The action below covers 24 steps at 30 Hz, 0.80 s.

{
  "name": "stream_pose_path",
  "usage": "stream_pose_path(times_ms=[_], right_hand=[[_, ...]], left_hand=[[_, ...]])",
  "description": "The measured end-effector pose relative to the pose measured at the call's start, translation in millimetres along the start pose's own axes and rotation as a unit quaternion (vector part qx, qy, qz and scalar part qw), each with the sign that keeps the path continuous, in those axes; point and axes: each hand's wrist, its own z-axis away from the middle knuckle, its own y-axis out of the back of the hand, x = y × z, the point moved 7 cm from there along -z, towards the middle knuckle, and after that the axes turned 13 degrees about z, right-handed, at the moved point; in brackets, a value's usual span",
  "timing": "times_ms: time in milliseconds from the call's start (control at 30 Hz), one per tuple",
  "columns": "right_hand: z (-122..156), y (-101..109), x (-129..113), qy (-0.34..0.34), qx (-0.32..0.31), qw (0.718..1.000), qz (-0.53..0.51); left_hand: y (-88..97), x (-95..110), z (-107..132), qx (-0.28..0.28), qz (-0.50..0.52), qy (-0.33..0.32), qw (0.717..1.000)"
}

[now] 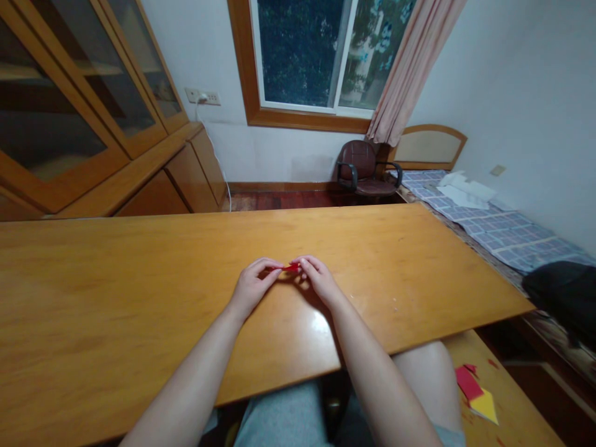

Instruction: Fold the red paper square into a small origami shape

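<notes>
A small red piece of folded paper (291, 267) is held between my two hands, just above the wooden table (116, 298). My left hand (255, 282) pinches its left end between thumb and fingers. At the other end, my right hand (318, 276) grips it with the fingertips. The fingers cover much of the paper, so its full shape cannot be made out. Both forearms reach in over the table's near edge.
On a lower wooden surface at the right lie red paper (469, 382) and yellow paper (485, 406). Beyond the table stand a brown armchair (365, 167) and a bed (493, 230) with a black bag (561, 298). A glass-door cabinet (139, 143) lines the left wall.
</notes>
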Motion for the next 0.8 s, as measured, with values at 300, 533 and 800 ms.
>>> stream_pose_path(times_ms=[300, 533, 800], right_hand=[[3.6, -6.2, 6.7, -0.016, -0.011, 1.0, 0.007], [2.6, -5.3, 10.6, -0.023, -0.003, 1.0, 0.009], [2.2, -4.7, 12.8, -0.035, -0.002, 0.999, -0.004]], left_hand=[[-0.2, -19.7, 0.4, 0.016, 0.042, 0.093, 0.995], [-1.5, -24.0, 0.4, 0.011, 0.064, 0.11, 0.992], [-2.6, -26.3, 1.2, -0.001, 0.071, 0.104, 0.992]])
